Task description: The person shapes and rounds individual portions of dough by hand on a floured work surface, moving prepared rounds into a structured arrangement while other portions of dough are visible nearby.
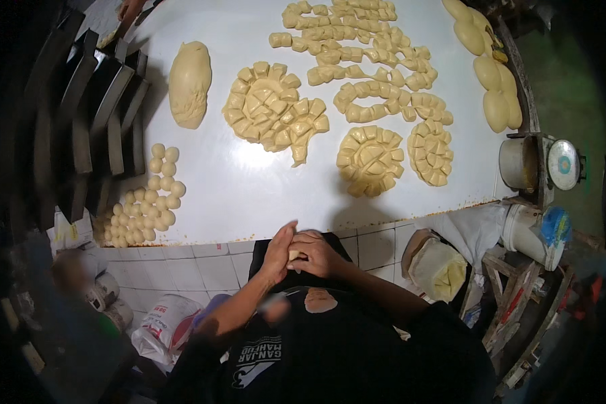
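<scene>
Just off the near edge of the white table (249,195), my left hand (275,259) and my right hand (321,256) are cupped together. A small piece of pale dough (293,255) shows between them, mostly hidden by the fingers. At the table's near left lies a cluster of small round dough balls (151,209). Farther in, cut dough chunks are laid out as a large ring cluster (262,101), two round clusters (370,161) at the right, and several wavy rows (357,54). A long smooth dough log (190,85) rests at the far left.
Dark metal pans (91,108) are stacked along the left side. Large smooth dough pieces (496,111) line the right edge, near a metal pot (518,163). A bucket (522,232) and an open sack (440,269) stand lower right. Another person's hand (132,9) shows at the far left.
</scene>
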`<state>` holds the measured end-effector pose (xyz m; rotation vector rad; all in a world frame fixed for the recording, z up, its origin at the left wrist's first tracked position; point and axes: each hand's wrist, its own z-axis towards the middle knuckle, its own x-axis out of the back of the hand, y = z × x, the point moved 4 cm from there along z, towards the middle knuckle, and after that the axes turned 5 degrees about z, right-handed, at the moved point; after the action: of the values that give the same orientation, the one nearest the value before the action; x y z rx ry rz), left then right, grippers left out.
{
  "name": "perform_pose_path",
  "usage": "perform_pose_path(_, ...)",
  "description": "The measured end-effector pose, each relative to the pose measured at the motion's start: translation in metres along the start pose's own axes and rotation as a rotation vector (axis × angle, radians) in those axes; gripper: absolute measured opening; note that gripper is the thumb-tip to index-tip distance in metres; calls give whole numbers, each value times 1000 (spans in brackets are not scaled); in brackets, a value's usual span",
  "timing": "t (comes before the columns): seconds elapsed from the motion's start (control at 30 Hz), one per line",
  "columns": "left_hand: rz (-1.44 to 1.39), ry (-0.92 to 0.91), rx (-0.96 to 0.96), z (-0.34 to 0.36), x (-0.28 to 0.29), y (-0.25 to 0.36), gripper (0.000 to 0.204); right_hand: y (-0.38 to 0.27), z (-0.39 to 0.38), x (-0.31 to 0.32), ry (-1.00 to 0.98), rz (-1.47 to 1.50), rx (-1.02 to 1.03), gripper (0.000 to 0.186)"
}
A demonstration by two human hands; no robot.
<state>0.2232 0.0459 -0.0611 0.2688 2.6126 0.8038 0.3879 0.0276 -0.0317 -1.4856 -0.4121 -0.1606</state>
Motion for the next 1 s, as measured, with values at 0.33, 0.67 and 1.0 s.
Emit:
perform_pose_path(0.33,1116,367,-726,-12,98,93,49,49,96,66,477,-260,-482,45)
perform_pose_path(0.67,1531,332,-933,81,54,140,36,53,115,-34,199,-692,-234,28)
perform_pose_path(1.0,1270,453,-1091,84,76,160,18,38,147,-12,506,-659,-193,30)
